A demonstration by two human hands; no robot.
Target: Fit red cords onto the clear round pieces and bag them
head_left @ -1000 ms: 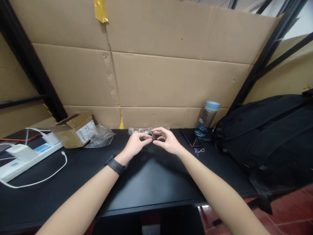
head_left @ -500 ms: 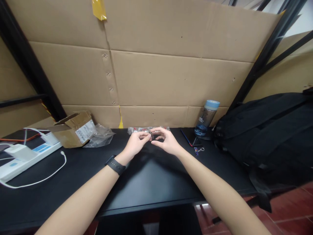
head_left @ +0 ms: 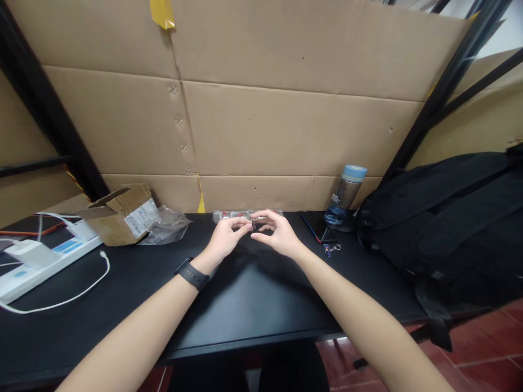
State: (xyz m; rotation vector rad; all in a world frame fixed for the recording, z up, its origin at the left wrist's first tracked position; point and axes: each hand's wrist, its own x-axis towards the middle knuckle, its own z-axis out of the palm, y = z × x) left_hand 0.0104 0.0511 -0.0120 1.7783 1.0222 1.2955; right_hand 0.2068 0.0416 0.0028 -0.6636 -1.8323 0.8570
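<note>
My left hand (head_left: 226,237), with a black watch (head_left: 192,273) on its wrist, pinches a small dark, shiny object (head_left: 252,224) between thumb and fingers. What it is exactly is too small to tell. From the other side my right hand (head_left: 279,235) curls its fingers round the same object, its thumb close below. Both hands are held above the black table, fingertips nearly meeting. Behind them lies clear plastic packaging (head_left: 220,216) with some red bits, partly hidden by the hands.
To the right are a keychain (head_left: 328,250), a dark flat phone-like thing (head_left: 314,227), a water bottle (head_left: 344,197) and a black backpack (head_left: 445,228). On the left stand an opened cardboard box (head_left: 118,220), a crumpled plastic bag (head_left: 169,227) and a white power strip (head_left: 49,267) with a cable.
The small object has turned slightly between my fingers, and the right fingers have shifted a little. The view has tilted slightly; other things stay in place.
</note>
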